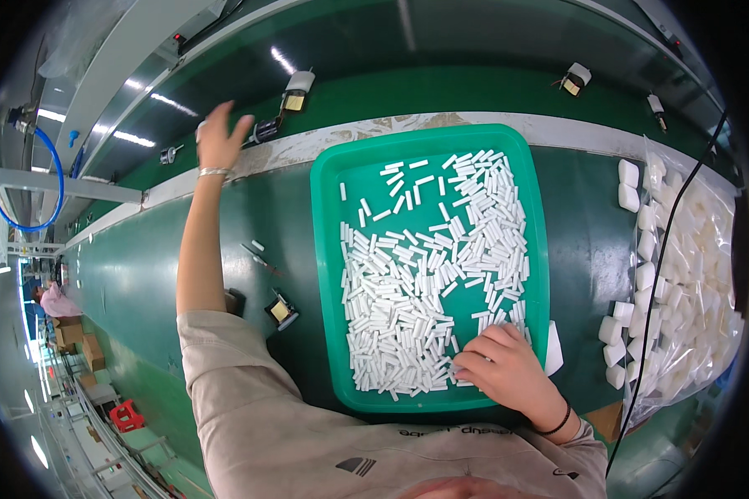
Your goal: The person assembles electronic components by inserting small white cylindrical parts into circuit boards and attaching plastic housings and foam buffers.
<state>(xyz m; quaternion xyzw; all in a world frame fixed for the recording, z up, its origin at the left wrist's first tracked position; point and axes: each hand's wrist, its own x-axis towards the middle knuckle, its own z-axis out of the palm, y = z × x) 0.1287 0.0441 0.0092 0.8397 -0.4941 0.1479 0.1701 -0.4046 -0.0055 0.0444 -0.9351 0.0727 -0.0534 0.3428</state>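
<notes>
My left hand (218, 140) reaches out over the edge of the far belt, thumb and fingers apart, holding nothing that I can see. Just right of it lies a black cylindrical part (265, 130), near a small assembly with a white cap and yellow wrap (295, 91). My right hand (508, 372) is at the near right corner of a green tray (328, 274), its fingers curled and pressed together; what they hold, if anything, is hidden. Many short white tubes (395, 337) fill much of the tray, piled thickest at the near left and along the right side.
A clear plastic bag of white caps (691, 283) stands at the right, with loose white caps (628, 185) beside it. A black cable (670, 241) hangs across the bag. Left of the tray lies another yellow-wrapped assembly (281, 310). More parts (574, 80) sit on the far belt.
</notes>
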